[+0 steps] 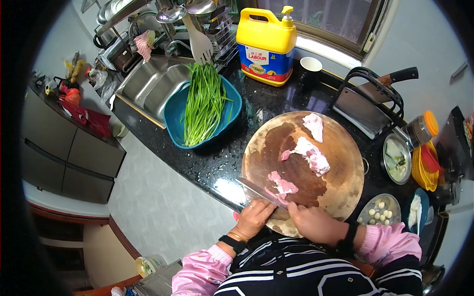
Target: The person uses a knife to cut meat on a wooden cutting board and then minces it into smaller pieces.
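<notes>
The left grip [253, 217] lies at the near left edge of the round chopping board [345, 153], its fingers bent and drawn close together beside the blade; whether meat is pinched beneath them cannot be told. The knife [261, 190] is set obliquely, its long axis directed from the right grip forward and to the left, past the left fingertips to the board's left rim. The strip of raw meat [277, 200] is partly covered by the blade, just ahead and to the right of the left fingertips; neither grip is clearly nearer to it. The nearest cut piece [283, 182] is placed beyond the blade, ahead of both grips. By the right grip [316, 224] the knife handle is firmly enclosed.

Counted from left to right: one double sink [148, 89]; one blue basin [236, 106] of green chives [205, 106]; one knife in use; three separate meat portions beyond the blade, the strip's join to the nearest being hidden; one detergent jug [266, 44]; one white cup [311, 64]; and one bowl [366, 213] of peeled garlic cloves [381, 204], roughly ten, not exactly countable.
</notes>
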